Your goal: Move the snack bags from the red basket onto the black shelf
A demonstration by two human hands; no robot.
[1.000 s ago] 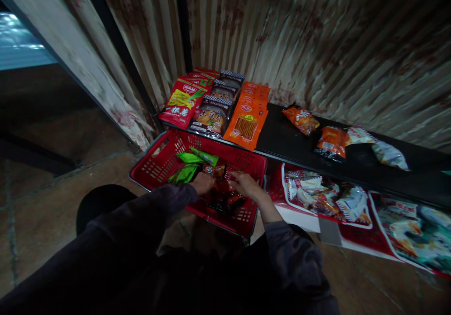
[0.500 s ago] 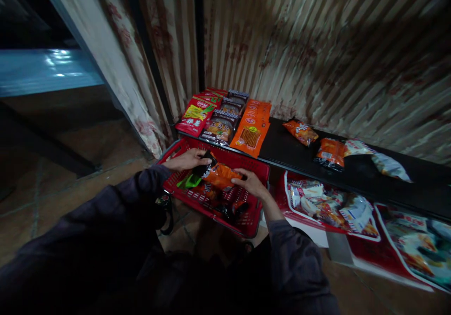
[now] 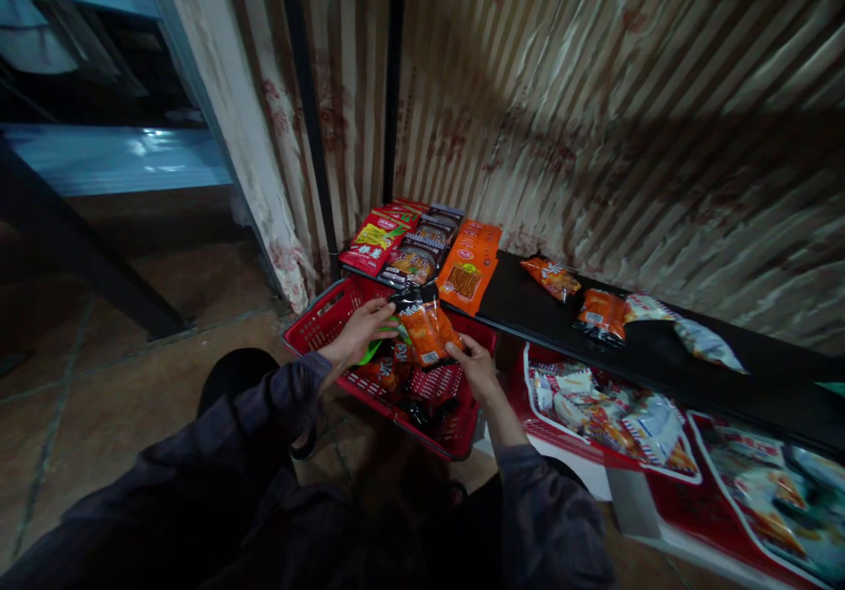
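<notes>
Packets (image 3: 428,330), orange with black tops, held as a small bunch above the red basket (image 3: 317,330). Right hand (image 3: 476,370) pinches the lower corner; left hand (image 3: 360,333) is closed loosely on the upper left edge. Judged light, soft, crinkly and slippery; best gripped at the sealed edges. Beyond the hands, more snack packs (image 3: 422,251) lie on the black shelf (image 3: 528,308). Versus half a second ago: bunch is raised and turned more upright, hands closer together.
</notes>
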